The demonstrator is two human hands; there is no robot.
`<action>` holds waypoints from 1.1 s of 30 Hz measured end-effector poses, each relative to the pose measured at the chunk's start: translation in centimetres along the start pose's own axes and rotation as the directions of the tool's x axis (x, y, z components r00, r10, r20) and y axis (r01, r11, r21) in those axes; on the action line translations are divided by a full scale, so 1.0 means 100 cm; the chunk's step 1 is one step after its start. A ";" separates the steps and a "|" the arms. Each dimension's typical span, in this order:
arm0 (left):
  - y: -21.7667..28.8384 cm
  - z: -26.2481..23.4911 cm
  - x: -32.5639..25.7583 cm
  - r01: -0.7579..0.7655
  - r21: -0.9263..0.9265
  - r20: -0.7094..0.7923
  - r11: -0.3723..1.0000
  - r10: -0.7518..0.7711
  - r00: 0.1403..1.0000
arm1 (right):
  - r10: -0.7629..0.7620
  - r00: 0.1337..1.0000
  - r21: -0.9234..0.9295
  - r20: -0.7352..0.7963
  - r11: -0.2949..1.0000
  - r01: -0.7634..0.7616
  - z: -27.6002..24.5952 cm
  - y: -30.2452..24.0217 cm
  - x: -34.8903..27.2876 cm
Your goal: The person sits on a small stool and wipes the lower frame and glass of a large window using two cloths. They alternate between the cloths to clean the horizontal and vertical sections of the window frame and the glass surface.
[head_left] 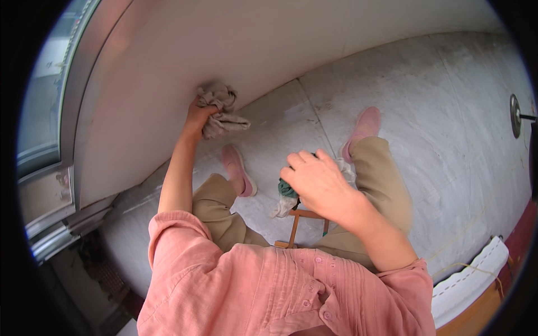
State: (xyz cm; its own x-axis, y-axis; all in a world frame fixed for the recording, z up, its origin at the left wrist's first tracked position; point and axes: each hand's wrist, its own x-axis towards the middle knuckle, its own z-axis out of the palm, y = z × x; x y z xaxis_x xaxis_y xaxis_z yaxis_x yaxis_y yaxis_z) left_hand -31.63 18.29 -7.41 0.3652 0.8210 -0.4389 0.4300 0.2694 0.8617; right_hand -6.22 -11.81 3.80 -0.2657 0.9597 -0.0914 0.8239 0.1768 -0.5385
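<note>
My left hand [200, 116] grips a crumpled grey-beige cloth [222, 105] at the lower part of the white wall [162, 61], just above the floor. Closer to my body, between my knees, my right hand [319, 183] is bent over a green and white bundle [287, 189] that looks like cloth. White folds stick out on both sides of that hand. Its fingertips curl over the far side, and the palm is hidden. Beneath the bundle shows a small brown wooden frame [295, 227], partly covered by my legs.
A metal-framed window [61, 112] runs along the left. My pink shoes [238, 169] are on the grey floor [459, 145] on either side of the bundle. At the right edge is a round metal base [515, 116]. A white cloth-like piece [469, 280] lies at the lower right.
</note>
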 end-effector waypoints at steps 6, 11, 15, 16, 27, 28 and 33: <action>0.032 -0.024 -0.123 0.000 -0.857 0.071 0.515 0.118 0.990 | 0.077 0.997 0.767 0.016 0.639 -0.062 -0.017 -0.014 0.011; 0.054 0.071 -0.179 -0.015 -0.937 0.136 0.350 0.402 0.906 | -0.021 0.996 0.993 0.092 0.077 -0.090 -0.011 0.000 0.029; 0.041 0.086 -0.186 0.165 -0.906 0.293 0.390 0.298 0.908 | -0.028 0.989 0.989 0.146 0.026 -0.146 -0.004 -0.009 0.035; 0.028 0.084 -0.181 0.166 -0.919 0.255 0.357 0.220 0.941 | -0.046 0.998 0.999 0.045 0.001 -0.045 -0.014 -0.009 0.028; 0.008 0.080 -0.219 -0.465 -0.662 -0.056 0.588 0.580 0.813 | 0.044 0.978 0.936 -0.205 0.300 0.183 -0.031 -0.071 -0.013; 0.015 0.071 -0.225 -0.436 -0.759 -0.054 0.484 0.620 0.783 | 0.201 0.975 0.980 -0.094 0.190 0.055 -0.028 -0.077 -0.018; 0.026 0.056 -0.240 -0.290 -0.829 -0.030 0.478 0.479 0.877 | 0.193 0.979 0.984 0.071 -0.177 -0.036 0.021 -0.101 -0.021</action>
State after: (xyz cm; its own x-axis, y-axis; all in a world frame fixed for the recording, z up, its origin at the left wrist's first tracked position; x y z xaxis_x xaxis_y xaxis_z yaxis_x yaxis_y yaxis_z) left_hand -34.63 -3.57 3.98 0.5014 0.8644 0.0360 -0.5851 0.3082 0.7502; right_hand -15.02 -16.03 7.63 -0.1364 0.9579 -0.2527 -0.6284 -0.2809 -0.7254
